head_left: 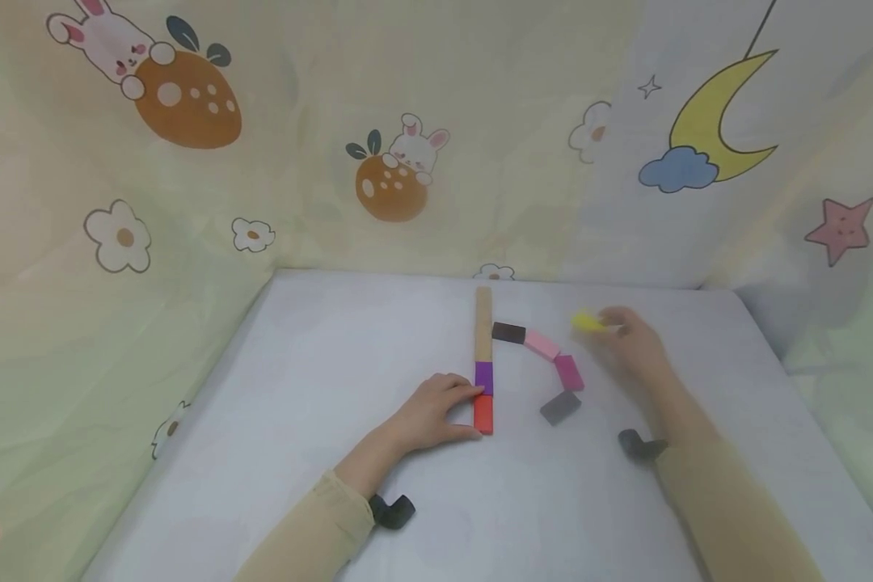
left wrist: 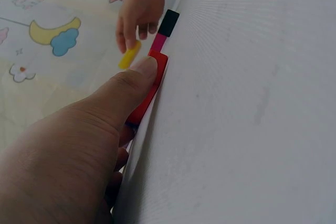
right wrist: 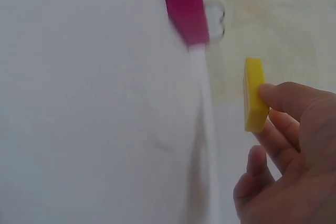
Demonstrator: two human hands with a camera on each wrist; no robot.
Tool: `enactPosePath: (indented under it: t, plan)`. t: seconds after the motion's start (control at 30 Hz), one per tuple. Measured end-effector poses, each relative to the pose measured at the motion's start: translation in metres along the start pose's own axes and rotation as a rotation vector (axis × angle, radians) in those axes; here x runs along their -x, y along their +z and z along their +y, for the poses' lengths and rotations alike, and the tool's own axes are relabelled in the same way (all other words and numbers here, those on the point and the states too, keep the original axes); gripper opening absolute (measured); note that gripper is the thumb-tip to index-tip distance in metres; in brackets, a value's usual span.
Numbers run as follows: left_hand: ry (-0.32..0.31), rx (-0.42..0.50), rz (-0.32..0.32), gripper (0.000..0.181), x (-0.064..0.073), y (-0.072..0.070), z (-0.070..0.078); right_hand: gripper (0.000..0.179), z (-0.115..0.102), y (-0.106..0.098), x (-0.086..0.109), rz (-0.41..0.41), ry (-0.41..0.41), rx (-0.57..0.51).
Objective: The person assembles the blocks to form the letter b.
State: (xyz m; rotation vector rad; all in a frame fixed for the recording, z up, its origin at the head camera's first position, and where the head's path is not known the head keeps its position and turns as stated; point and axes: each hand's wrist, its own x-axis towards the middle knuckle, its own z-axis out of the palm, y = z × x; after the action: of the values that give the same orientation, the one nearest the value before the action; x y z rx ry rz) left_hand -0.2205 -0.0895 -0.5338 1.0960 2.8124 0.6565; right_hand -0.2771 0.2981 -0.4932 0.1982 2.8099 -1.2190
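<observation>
My left hand is at a straight column of flat rectangular blocks. Its thumb lies at the near end of the red block, and a fingertip touches the seam with the purple block. Beyond these the column continues in tan blocks. In the left wrist view the thumb presses the red block; the other fingers are partly hidden. Up off the table at the right, my right hand pinches a yellow block. The right wrist view shows this yellow block between thumb and fingers.
Curving right from the column lie a black block, a light pink block, a magenta block and a dark grey block. The white table meets a printed cloth backdrop at the back and sides.
</observation>
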Motion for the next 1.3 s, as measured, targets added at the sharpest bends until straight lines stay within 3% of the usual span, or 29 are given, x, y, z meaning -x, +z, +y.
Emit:
enactPosePath:
  t: [0.13,0.33,0.43,0.5,0.67,1.03,1.17,1.3]
  plan:
    - [0.012,0.0,-0.003,0.071,0.0,0.0,0.002,0.059,-0.016,0.015,0.032,-0.094,-0.038,0.064]
    - [-0.025,0.029,-0.017,0.072,0.001,-0.003,0.005,0.032,-0.045,0.046,0.071,-0.188,-0.198,0.137]
    - [-0.036,0.031,-0.025,0.071,0.001,-0.002,0.004,0.029,-0.055,0.062,0.087,-0.216,-0.203,0.136]
    - [-0.034,0.029,-0.026,0.07,0.001,-0.001,0.004,0.029,-0.059,0.07,0.094,-0.23,-0.164,0.128]
    - [-0.025,0.022,-0.021,0.071,0.001,-0.002,0.004,0.027,-0.062,0.081,0.099,-0.241,-0.123,0.134]
    - [-0.012,0.006,-0.007,0.072,0.0,-0.002,0.002,0.036,-0.052,0.091,0.094,-0.175,-0.29,0.307]
    - [-0.013,0.006,-0.009,0.072,0.0,0.0,0.002,0.046,-0.052,0.082,0.094,-0.233,-0.255,0.302]
    - [-0.006,-0.001,-0.009,0.072,0.0,0.0,0.002,0.042,-0.052,0.059,0.092,-0.286,-0.196,0.298]
